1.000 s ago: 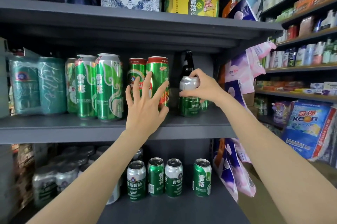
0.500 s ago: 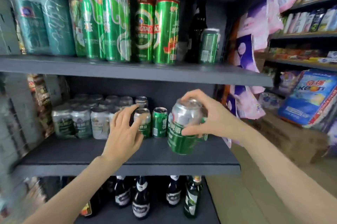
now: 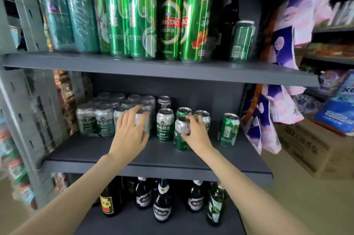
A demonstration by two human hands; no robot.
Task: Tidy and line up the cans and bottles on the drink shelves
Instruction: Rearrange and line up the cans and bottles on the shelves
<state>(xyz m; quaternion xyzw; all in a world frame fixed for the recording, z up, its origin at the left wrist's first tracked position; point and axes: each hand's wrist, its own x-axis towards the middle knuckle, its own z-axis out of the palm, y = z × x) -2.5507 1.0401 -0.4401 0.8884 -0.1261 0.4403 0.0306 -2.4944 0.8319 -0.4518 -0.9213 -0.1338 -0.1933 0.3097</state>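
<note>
Head view: right hand grips a short green can standing on the middle shelf, at 6 o'clock of the loose cans. Left hand, fingers spread wide, touches the wrapped can pack at 9 o'clock.

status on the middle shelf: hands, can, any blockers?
Right hand grips short green can, standing it on middle shelf. Left hand open, fingers at wrapped can pack. Loose cans crowd close behind.
</note>
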